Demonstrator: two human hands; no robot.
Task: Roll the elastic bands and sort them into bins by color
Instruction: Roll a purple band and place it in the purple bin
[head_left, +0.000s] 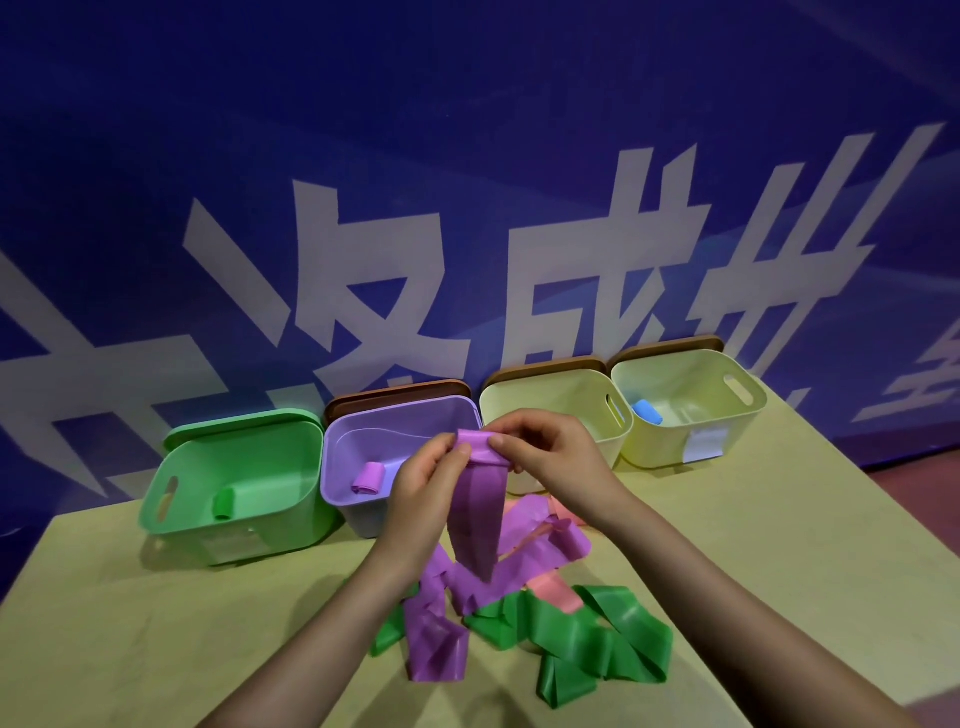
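With the left hand (434, 480) and right hand (545, 449) pinching the started roll of the purple band (478, 514), its tail could snag the near tangled pile (524, 618), loosening the roll.

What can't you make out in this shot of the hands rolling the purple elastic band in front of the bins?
Head view only:
- Inside of the near pale yellow plastic bin: the right hand covers its front, so its contents are unknown.
- Start of the roll on the purple elastic band: fingers of both hands, left hand included, pinch over it.
- White labels on the green plastic bin: too blurred to read.
- Pink bands: mostly buried under purple ones.
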